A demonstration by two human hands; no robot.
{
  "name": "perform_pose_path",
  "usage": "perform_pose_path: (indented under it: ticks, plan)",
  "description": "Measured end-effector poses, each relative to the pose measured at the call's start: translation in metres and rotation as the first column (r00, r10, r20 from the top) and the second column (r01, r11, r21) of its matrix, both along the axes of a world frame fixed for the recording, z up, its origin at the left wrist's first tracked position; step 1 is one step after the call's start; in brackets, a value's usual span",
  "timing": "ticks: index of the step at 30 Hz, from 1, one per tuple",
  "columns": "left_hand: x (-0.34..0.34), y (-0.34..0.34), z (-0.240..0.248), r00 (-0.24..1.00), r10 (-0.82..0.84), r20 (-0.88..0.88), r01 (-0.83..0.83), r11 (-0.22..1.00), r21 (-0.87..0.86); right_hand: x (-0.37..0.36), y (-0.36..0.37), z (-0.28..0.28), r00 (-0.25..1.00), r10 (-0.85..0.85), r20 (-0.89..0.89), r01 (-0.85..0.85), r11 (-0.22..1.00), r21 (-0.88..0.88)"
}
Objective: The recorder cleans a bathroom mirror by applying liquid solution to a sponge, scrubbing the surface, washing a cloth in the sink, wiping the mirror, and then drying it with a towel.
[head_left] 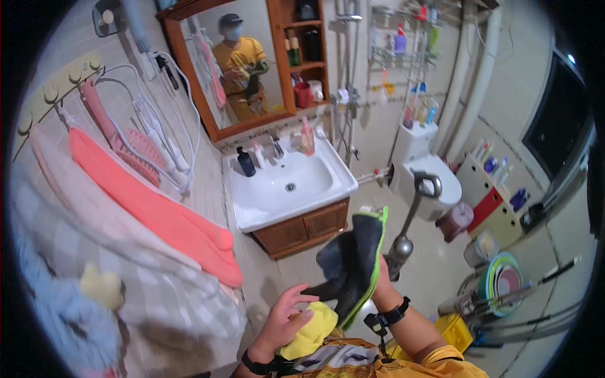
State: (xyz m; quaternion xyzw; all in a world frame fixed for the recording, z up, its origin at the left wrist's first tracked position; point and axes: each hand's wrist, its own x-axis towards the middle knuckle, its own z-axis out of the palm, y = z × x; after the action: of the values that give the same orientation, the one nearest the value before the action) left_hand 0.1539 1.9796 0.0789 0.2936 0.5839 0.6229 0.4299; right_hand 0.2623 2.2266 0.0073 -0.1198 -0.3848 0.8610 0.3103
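A dark grey-black piece with a bright green edge (356, 264) is held up before my body; it looks limp and folded, and I cannot make out its kind. My right hand (383, 283) grips it from the right side at the green edge, most of the fingers hidden behind it. A crumpled yellow cloth (315, 329) sits in my left hand (287, 318), with the thumb lying along it and the fingers curled above. Those fingertips are close to the dark piece's lower left tip; whether they touch it I cannot tell.
A white sink (283, 205) on a wooden cabinet stands ahead, under a mirror cabinet (217, 132). Towels (151, 208) hang at left. A grey long-handled vacuum-like tool (409, 220) stands upright before the toilet (435, 183). Stacked basins (504, 280) and poles are at right.
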Motion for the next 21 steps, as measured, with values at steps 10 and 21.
perform_pose_path:
  ticks: [10, 21]
  plan:
    - [-0.086, 0.014, 0.006, 0.624, 0.341, -0.703, -0.511, 0.859, -0.037, -0.300, 0.156, 0.222, 0.896, -0.205, -0.394, 0.376, 0.822, 0.428]
    - [-0.146, 0.085, -0.071, 0.598, 0.703, -0.385, -0.783, 0.614, -0.097, -0.639, 0.286, 0.363, 0.507, -0.328, -0.797, 0.602, -0.527, 0.600]
